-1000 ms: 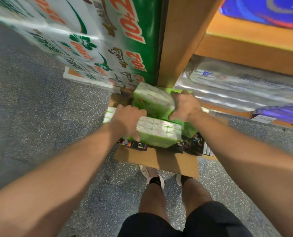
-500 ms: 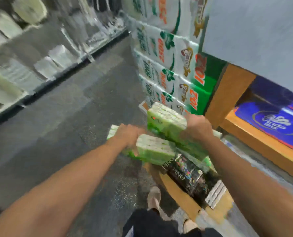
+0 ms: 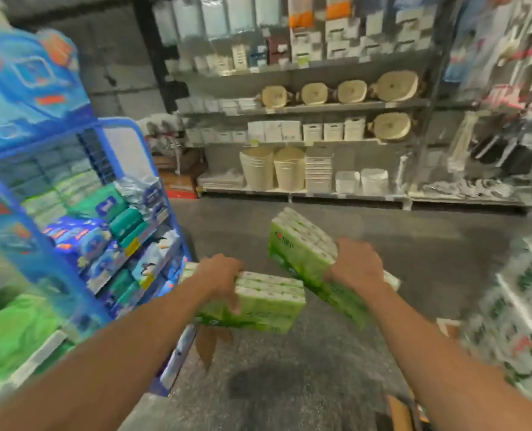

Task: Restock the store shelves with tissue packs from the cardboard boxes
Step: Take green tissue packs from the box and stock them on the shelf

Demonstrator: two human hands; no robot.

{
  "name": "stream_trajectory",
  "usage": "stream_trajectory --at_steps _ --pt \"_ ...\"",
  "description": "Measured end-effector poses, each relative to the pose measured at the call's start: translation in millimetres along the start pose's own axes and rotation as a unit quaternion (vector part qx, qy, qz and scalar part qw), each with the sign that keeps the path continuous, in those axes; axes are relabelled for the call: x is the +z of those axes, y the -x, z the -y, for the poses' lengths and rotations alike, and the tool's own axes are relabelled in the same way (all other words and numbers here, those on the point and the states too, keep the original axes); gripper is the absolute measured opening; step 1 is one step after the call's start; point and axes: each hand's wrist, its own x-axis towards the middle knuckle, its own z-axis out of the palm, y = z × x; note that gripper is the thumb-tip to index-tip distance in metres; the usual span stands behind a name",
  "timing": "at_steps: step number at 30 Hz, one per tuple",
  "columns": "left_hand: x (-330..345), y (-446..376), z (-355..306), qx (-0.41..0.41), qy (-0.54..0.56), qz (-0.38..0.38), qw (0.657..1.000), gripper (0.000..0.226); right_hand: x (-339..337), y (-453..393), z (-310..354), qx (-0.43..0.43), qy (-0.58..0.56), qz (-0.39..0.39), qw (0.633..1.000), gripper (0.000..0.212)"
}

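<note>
My left hand (image 3: 219,275) grips a green tissue pack (image 3: 264,306), held flat in front of me above the floor. My right hand (image 3: 356,267) grips a second green tissue pack (image 3: 302,247), tilted with its far end raised. The two packs almost touch in the middle. A blue display shelf (image 3: 128,144) stocked with blue and green tissue packs stands just left of my left hand. A corner of a cardboard box (image 3: 398,410) shows at the bottom right edge.
A grey floor aisle (image 3: 289,368) runs ahead. Grey shelves (image 3: 336,107) with baskets, white bins and wooden boards line the far side. Stacked white-and-green paper packs (image 3: 519,309) stand at the right. A cardboard flap (image 3: 207,346) hangs below my left pack.
I have lifted both packs out of the cardboard box and turned away from it, so the view now faces the aisle with the blue shelf on my left.
</note>
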Motion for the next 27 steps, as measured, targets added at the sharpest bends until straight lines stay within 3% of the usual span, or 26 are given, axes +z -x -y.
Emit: stream_trajectory --at_steps 5,10,17,22,27 --pt "25.0 139.1 178.4 -0.146 0.045 -0.021 0.988 0.078 45.5 27.2 197.5 -0.147 -0.017 0.016 0.989 0.067" --pt "43.9 308.4 357.4 -0.279 0.071 -0.077 0.955 0.081 93.8 98.3 410.4 -0.259 -0.044 0.008 0.965 0.064" --pt "12.5 513.2 541.5 -0.442 0.019 -0.113 0.89 0.084 137.1 183.5 666.3 -0.395 -0.119 -0.058 0.909 0.049" --pt "-30.7 592.3 640.9 -0.533 -0.008 -0.2 0.822 0.089 141.8 190.6 799.1 -0.467 -0.161 -0.144 0.858 0.038" --pt "-86.7 611.3 718.9 -0.571 -0.004 -0.294 0.766 0.095 119.4 152.4 913.0 -0.527 -0.171 -0.219 0.803 0.038"
